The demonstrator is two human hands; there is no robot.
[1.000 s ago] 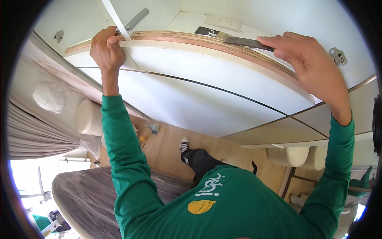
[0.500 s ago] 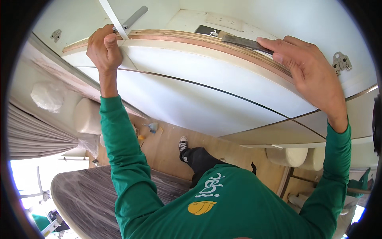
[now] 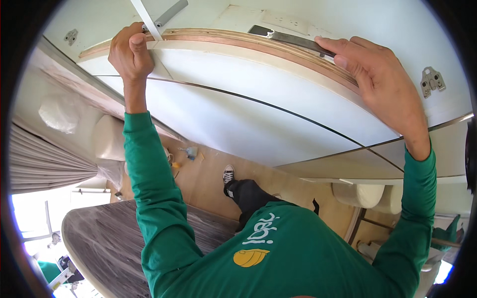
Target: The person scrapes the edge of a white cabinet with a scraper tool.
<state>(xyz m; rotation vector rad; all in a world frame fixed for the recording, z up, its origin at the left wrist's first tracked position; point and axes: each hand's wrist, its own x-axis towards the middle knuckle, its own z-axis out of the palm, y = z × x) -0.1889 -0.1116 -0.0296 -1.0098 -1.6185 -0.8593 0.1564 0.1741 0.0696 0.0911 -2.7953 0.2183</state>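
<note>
My left hand (image 3: 130, 53) is closed over the left part of a curved panel's plywood edge (image 3: 213, 37), beside an upright white strip (image 3: 145, 17). Its thumb shows on the near side; the other fingers are largely hidden. In my right hand (image 3: 380, 74) is a long, flat, dark metal bar that looks like a file (image 3: 300, 41), held by its right end between thumb and fingers. The bar lies along the layered edge, pointing left. Its left tip reaches a small black piece with a white squiggle (image 3: 259, 31) inside the cabinet.
Metal hinge plates (image 3: 432, 82) sit on the cabinet's inner walls, and a grey tube (image 3: 171, 13) projects near my left hand. White glossy fronts (image 3: 238, 119) curve below the edge. A plastic-wrapped dark table (image 3: 109, 243) stands behind at left. Small items (image 3: 189, 152) lie on the wood floor.
My right hand has slid the file a little left along the edge, closing the gap to the black piece. My left hand keeps its hold. The whole view has shifted slightly.
</note>
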